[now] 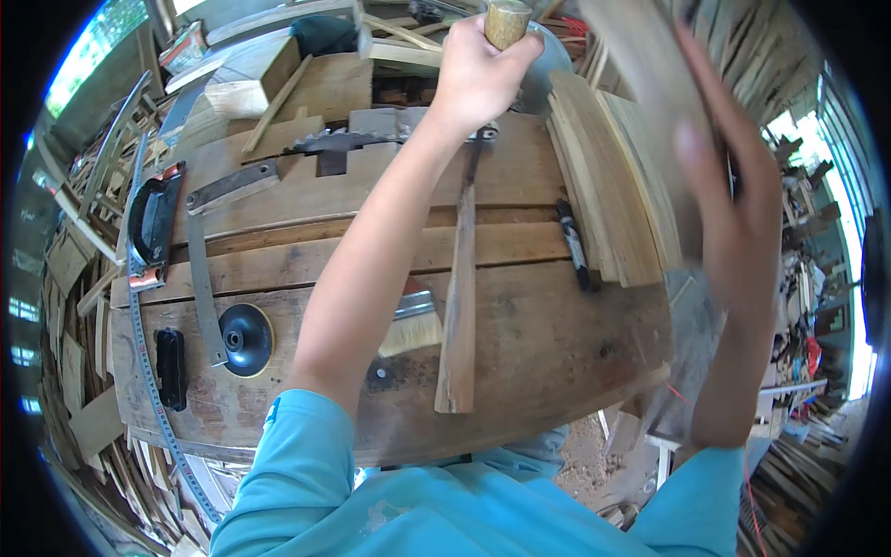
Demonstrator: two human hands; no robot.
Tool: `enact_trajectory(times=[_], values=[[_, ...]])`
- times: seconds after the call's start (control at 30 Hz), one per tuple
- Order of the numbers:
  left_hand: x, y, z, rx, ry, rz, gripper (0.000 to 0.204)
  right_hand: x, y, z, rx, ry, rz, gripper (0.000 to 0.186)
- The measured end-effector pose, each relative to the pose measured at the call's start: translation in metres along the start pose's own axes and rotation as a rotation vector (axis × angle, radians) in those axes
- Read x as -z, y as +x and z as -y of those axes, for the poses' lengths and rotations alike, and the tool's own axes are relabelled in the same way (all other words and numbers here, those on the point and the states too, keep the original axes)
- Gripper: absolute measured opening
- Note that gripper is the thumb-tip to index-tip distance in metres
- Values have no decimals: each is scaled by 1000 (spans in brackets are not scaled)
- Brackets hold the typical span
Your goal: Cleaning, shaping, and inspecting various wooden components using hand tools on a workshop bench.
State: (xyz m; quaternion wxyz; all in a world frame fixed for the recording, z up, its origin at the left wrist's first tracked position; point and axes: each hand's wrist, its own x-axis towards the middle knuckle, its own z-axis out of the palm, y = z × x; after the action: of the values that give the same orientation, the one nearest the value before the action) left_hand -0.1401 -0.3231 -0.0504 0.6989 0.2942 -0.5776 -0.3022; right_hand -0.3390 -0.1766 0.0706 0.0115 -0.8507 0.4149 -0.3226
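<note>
At the far side of the bench, my left hand (478, 74) is closed round a round wooden handle (508, 24); the tool's other end is hidden. My right hand (719, 167), blurred by motion, grips a wooden board (650, 74) raised on the right, also smeared. Just left of that board lies a stack of planks (603, 176). A long tool with a wooden handle (458, 334) lies pointing toward me below my left wrist. Beside it, a paintbrush (413, 325) is partly covered by my left forearm. A black marker (575, 246) rests near the planks.
On the workbench (548, 343) are a sliding bevel (232, 186), a black-handled hand sander (153, 223), a round backing pad (246, 339), a black oblong piece (171, 369) and a measuring tape (144, 362). A toothed saw blade (339, 139) shows at a slot. Scrap wood (88, 371) surrounds the bench.
</note>
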Motion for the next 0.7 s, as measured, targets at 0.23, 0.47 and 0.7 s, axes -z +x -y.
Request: enact_trajectory(times=[0.23,0.47,0.7], values=[[22,3,-7,80,-142,-26,25,-35,-107,1,-164,-103,347,56],[20,2,-11,63,-167,-3,24,-81,-135,-2,-37,-69,441,61],[9,-2,-13,23,-92,27,26,-101,-138,-10,24,-57,467,62]])
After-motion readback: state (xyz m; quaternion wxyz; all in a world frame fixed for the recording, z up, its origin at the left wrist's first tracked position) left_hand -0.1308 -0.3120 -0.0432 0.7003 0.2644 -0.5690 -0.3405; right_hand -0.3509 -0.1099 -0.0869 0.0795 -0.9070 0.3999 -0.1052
